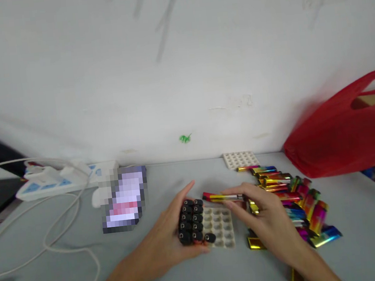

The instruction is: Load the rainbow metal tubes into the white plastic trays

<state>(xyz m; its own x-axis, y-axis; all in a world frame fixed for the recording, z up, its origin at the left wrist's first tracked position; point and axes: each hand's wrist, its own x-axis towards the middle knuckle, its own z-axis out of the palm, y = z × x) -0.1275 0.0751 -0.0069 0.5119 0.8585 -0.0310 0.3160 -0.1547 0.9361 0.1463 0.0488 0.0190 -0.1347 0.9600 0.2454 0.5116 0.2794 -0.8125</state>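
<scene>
My left hand (165, 232) curves round several upright black-topped lighters (191, 218) standing in rows in the left part of a white tray with round-cornered pockets (224, 228). One more black top leans at the near end of the rows. The pockets to the right are bare. Between the thumb and fingers of my right hand (265, 212) is a shiny red and gold lighter (222, 196). It lies nearly level above the tray's far edge, its red end toward the left. Beside and behind that hand, a heap of loose metallic lighters (310, 203) is partly hidden.
A second white pocketed tray (241, 159) lies by the wall. At the right stands a red bag (343, 128). To the left are a phone with a blurred screen (127, 200), a white power strip (57, 181) and loose white cables (46, 235).
</scene>
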